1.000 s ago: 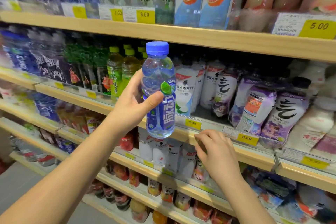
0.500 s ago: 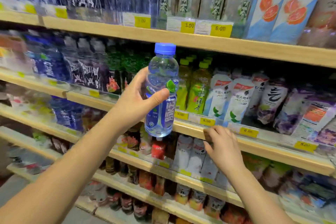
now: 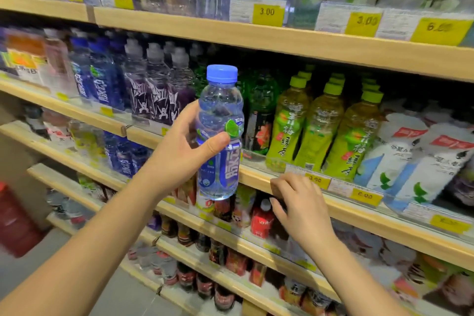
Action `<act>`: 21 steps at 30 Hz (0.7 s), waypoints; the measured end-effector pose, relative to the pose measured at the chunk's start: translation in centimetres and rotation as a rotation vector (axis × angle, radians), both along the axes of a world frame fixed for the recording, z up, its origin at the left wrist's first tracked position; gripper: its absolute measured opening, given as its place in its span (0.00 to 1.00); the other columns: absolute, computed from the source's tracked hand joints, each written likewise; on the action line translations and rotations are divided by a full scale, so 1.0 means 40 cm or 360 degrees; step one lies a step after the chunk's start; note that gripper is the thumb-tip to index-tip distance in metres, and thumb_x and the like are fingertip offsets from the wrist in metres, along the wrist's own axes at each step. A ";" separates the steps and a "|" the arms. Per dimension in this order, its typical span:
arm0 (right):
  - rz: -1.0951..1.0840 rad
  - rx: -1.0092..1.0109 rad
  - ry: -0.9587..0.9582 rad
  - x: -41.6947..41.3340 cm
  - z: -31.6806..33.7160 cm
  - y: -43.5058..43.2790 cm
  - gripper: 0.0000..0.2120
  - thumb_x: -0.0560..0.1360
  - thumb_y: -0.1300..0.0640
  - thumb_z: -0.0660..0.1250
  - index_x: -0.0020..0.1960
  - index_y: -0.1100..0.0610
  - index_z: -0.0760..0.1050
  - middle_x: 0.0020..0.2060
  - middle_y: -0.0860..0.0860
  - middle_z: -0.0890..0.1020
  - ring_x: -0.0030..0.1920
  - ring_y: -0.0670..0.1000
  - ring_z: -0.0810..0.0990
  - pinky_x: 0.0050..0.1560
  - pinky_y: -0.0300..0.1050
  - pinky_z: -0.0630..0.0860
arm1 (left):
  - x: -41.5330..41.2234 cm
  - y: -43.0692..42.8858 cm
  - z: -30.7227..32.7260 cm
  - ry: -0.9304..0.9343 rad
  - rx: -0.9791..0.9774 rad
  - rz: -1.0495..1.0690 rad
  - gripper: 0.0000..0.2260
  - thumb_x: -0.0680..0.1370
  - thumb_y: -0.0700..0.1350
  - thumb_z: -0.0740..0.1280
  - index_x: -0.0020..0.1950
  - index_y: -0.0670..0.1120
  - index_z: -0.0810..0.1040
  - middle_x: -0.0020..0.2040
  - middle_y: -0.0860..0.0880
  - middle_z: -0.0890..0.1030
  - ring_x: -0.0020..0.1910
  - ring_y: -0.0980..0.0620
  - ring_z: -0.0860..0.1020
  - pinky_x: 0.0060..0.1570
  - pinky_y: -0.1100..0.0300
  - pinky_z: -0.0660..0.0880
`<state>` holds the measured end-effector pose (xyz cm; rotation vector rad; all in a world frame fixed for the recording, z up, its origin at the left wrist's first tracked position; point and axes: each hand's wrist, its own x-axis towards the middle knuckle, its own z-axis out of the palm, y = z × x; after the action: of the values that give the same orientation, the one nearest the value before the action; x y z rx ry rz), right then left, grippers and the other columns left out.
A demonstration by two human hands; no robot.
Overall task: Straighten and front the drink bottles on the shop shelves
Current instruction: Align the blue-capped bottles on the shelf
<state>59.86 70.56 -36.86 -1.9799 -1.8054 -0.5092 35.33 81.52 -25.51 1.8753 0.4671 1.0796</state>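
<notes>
My left hand (image 3: 179, 154) grips a clear bottle with a blue cap and blue label (image 3: 220, 136), held upright in front of the middle shelf (image 3: 259, 177). My right hand (image 3: 297, 202) hovers at that shelf's front edge with fingers loosely curled and nothing in it, just below the price tags. Matching blue-label bottles (image 3: 100, 79) stand in a row further left on the same shelf. Beside them stand purple-label bottles (image 3: 159, 95); dark green bottles (image 3: 261, 110) are right behind the held bottle.
Green tea bottles (image 3: 318, 126) with lime caps and white-label bottles (image 3: 410, 156) fill the shelf to the right. The upper shelf (image 3: 282, 38) carries yellow price tags. Lower shelves (image 3: 230, 238) hold small red and dark bottles. A red object (image 3: 15, 218) stands at the left on the floor.
The view has swung left along the shelves. The held bottle stays in my left hand, upright. My right hand stays at the shelf edge, now below the green tea bottles.
</notes>
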 end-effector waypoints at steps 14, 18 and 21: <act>0.0114 0.0012 -0.0060 -0.184 0.011 0.258 0.15 0.75 0.47 0.74 0.57 0.53 0.81 0.53 0.49 0.81 0.53 0.56 0.78 0.49 0.53 0.74 | -0.188 0.230 -0.022 -0.0125 -0.0130 0.0158 0.21 0.71 0.62 0.73 0.63 0.68 0.73 0.62 0.60 0.80 0.61 0.59 0.79 0.52 0.65 0.78; 0.0042 -0.0010 -0.0090 -0.259 0.004 0.328 0.15 0.77 0.45 0.70 0.59 0.52 0.80 0.54 0.47 0.80 0.55 0.55 0.78 0.52 0.52 0.74 | -0.284 0.306 -0.023 -0.0166 -0.0146 0.0140 0.19 0.73 0.62 0.72 0.62 0.69 0.72 0.62 0.62 0.80 0.58 0.60 0.80 0.47 0.63 0.81; -0.0058 -0.0052 -0.0049 -0.321 0.009 0.381 0.14 0.78 0.45 0.69 0.60 0.51 0.80 0.55 0.47 0.80 0.56 0.54 0.77 0.55 0.51 0.74 | -0.373 0.373 -0.028 -0.0165 -0.0204 0.0071 0.19 0.75 0.59 0.70 0.64 0.69 0.72 0.64 0.62 0.79 0.62 0.60 0.79 0.51 0.65 0.79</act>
<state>47.03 85.81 -36.51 -2.0409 -1.8100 -0.5278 20.42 96.44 -26.62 1.6959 0.5082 1.1434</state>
